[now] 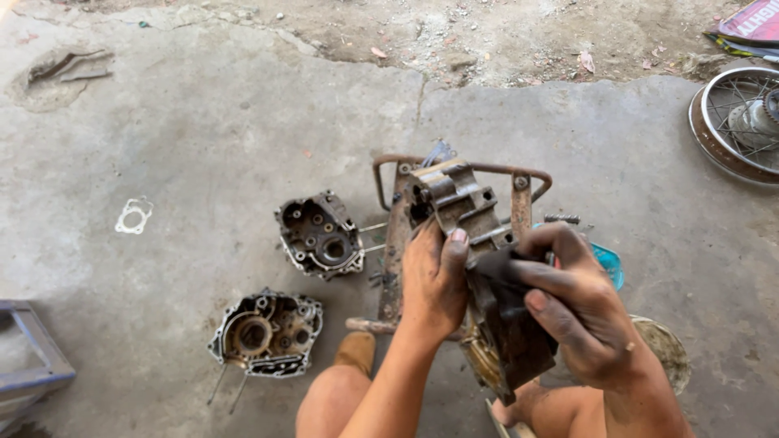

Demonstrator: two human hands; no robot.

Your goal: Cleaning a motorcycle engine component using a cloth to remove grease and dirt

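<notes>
Outdoors, the work sits on a grey, cracked concrete floor stained with oil, which gives way to bare dirt and pebbles at its far edge. Both hands meet on one grimy cast-metal engine block, ribbed and boxy, dull brown with grease. The left hand is clamped round its near left side, thumb lying up the face. The right hand, blackened, pinches a dark rag against the block's right flank. Just behind the grip stands a rusty tubular metal frame. Left of the grip, well apart from it, lie two open crankcase halves, rounded and full of bores, the nearer one with thin studs sticking out. Farther left rests one pale flat gasket. Far right of the grip lies one spoked wheel.
</notes>
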